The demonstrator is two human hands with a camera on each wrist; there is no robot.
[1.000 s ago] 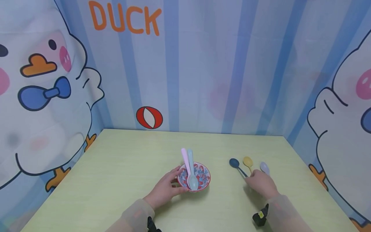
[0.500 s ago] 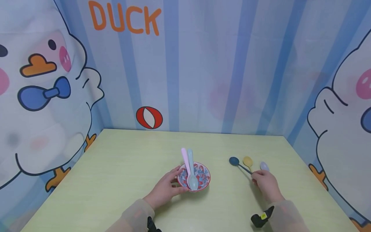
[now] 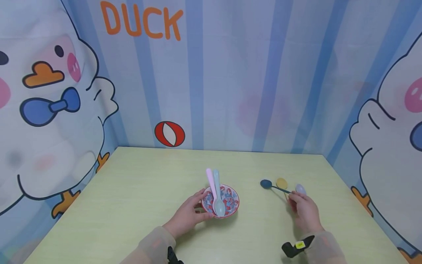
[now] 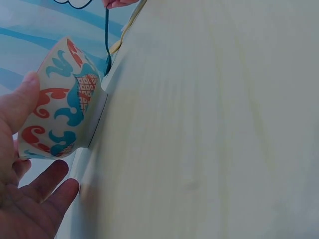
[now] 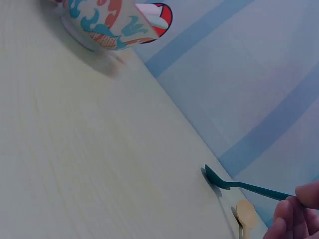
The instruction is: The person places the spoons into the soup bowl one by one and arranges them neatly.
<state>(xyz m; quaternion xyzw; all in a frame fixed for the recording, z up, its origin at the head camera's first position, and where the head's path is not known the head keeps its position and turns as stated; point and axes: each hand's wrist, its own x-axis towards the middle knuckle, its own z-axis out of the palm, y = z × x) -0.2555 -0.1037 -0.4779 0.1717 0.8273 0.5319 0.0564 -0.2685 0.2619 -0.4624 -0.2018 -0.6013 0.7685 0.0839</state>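
My right hand pinches the dark teal spoon by its handle end, its head pointing left and slightly away, well right of the patterned bowl my left hand grips.

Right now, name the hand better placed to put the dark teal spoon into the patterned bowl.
Probably the right hand: it pinches the dark teal spoon by its handle. The left hand grips the patterned bowl, on the side away from that spoon.
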